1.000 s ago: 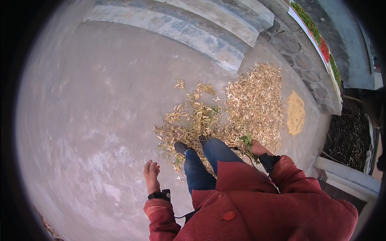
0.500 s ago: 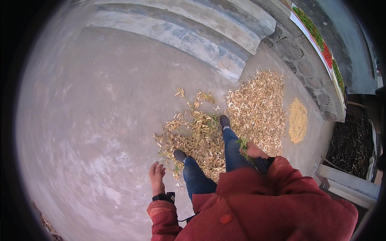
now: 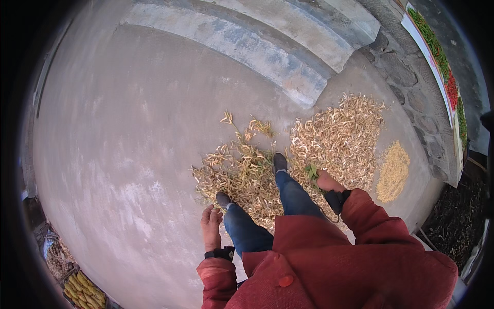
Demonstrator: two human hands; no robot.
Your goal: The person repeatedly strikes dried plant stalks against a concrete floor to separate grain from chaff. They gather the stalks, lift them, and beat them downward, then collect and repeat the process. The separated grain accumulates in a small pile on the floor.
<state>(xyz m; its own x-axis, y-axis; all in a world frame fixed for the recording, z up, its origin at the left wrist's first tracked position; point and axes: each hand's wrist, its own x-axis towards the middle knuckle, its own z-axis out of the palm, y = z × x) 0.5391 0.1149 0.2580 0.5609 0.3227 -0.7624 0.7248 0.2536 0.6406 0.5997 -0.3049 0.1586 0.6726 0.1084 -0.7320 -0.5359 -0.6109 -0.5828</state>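
Observation:
My right hand (image 3: 330,181) is closed round a small bunch of green leaves (image 3: 311,171), held beside my right leg over the pods. My left hand (image 3: 210,222) hangs to the left of my left leg, its fingers loosely bent and slightly apart, with nothing visible in them. Around my shoes lies a heap of dry bean plants (image 3: 242,172), with yellowish stalks and pods. To the right of it spreads a broad layer of pale dry pods (image 3: 337,136). Further right is a small pile of yellow beans (image 3: 393,172).
Concrete steps (image 3: 231,46) rise ahead, beside a stone-faced wall (image 3: 406,77). Green peppers (image 3: 431,38) and red peppers (image 3: 452,90) lie on a white sheet at the right. A crate of yellow corn cobs (image 3: 82,288) stands at the lower left. Dark material (image 3: 458,221) lies at the far right.
My view has turned, bringing the corn crate in at lower left. My left hand now appears slightly lower and closer to my left leg. The right hand still holds the leaves.

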